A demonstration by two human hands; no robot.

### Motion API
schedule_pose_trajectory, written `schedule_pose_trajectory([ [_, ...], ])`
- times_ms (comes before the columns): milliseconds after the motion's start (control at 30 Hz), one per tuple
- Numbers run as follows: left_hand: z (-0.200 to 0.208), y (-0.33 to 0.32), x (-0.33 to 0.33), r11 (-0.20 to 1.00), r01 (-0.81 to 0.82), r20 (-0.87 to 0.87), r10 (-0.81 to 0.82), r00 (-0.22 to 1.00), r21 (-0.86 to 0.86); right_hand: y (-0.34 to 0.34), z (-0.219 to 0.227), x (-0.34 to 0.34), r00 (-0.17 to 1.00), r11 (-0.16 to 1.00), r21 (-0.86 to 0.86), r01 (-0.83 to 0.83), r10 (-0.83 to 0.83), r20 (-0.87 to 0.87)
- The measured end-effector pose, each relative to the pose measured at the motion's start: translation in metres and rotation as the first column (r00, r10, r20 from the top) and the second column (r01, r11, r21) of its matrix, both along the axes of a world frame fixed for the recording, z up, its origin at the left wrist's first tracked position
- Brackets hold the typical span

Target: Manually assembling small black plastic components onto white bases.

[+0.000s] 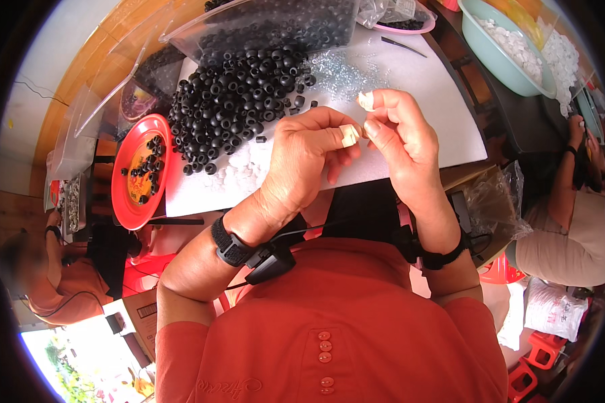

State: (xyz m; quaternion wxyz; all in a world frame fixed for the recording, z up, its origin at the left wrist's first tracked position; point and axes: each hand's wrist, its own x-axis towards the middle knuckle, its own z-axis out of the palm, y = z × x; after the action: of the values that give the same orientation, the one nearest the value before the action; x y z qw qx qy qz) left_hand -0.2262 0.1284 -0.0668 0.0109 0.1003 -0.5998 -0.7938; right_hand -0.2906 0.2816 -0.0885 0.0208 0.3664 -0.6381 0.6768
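My left hand [301, 151] and my right hand [409, 140] meet above the white work surface, fingertips almost touching. Thumb and finger are pinched together on each; whatever is between them is too small or hidden to name. Pale tape wraps my left thumb [349, 136] and a fingertip of my right hand [366, 101]. Left of the hands spreads a large heap of black, round, hollow pieces [238, 101]. Small clear pieces [343, 74] lie scattered just beyond the fingers. Small white pieces [243, 169] lie beside my left wrist.
A red oval plate [122, 195] with several black pieces stands at the left. Behind the heap is a clear plastic bin [316, 30]. Thin black tweezers-like tool [403, 46] lies at the back. A pale green basin [480, 40] holds white pieces. Other people sit at both sides.
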Motion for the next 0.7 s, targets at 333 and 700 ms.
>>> schedule_pose_trajectory([
  [333, -0.001, 0.009, -0.001, 0.973, -0.103, -0.102, 0.083, 0.991, -0.207, 0.001, 0.003, 0.004, 0.965, 1.000, 0.015, -0.003, -0.001, 0.260],
  [700, 0.007, 0.011, -0.002, 0.992, -0.121, 0.019, 0.121, 0.992, 0.024, -0.003, -0.007, -0.002, 0.978, 0.989, -0.110, 0.101, -0.119, -0.169],
])
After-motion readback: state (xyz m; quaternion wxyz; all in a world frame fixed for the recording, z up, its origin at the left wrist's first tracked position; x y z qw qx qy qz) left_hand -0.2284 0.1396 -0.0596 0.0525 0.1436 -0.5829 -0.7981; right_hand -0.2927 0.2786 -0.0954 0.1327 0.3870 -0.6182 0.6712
